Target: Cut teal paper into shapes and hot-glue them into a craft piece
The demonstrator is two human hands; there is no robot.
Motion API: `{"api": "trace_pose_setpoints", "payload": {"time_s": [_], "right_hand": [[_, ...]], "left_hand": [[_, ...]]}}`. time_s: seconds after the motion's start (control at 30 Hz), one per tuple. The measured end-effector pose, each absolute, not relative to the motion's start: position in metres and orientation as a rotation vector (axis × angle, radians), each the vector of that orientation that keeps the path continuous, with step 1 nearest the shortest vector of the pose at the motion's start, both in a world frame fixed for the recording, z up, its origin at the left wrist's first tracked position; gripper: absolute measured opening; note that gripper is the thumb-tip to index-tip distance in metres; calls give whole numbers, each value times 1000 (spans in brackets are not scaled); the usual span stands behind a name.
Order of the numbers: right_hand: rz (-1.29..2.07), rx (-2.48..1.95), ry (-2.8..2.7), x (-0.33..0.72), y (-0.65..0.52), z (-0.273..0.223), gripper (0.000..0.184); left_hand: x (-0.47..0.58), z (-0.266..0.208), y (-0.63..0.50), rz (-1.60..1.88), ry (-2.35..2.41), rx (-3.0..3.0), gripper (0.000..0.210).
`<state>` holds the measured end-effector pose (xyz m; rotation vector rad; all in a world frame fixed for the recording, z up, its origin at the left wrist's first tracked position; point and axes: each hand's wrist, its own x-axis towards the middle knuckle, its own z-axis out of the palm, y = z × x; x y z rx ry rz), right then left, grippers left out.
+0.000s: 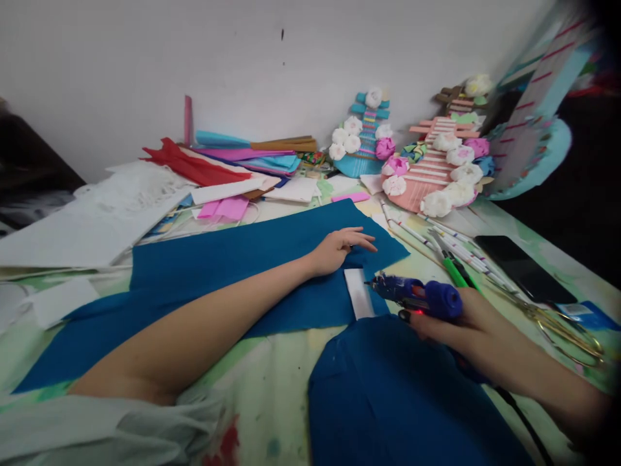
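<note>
My right hand [466, 323] is wrapped round a blue hot glue gun [420, 296], with a small red light glowing on it. Its nozzle points left, close to the white strip [359, 294]. This strip sticks out from the top of a rounded piece covered in dark blue paper [378, 395]. On a large sheet of blue crepe paper [233, 243] rests my left hand [337, 251], fingers stretched out to the right and holding nothing. The forearm lies across the same sheet. My right palm and some fingers are hidden behind the gun.
Paper-flower guitar shapes, one blue [361, 162] and one pink [422, 188], lean at the back. Gold-handled scissors [557, 327], a green cutter [456, 272] and a black phone [526, 266] lie at right. Folded coloured paper [204, 165] and white board [92, 226] lie at left.
</note>
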<state>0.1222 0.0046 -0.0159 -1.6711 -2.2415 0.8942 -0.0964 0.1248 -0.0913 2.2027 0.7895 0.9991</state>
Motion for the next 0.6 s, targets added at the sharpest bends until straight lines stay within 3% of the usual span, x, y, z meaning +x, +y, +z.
{"api": "trace_pose_setpoints", "payload": {"time_s": [0.2, 0.6], "right_hand": [[886, -1830, -2324, 91, 18, 7, 25], [538, -1934, -2500, 72, 28, 7, 33]], "left_hand": [[-96, -92, 129, 940, 752, 2148, 49], [-89, -104, 141, 933, 679, 2063, 52]]}}
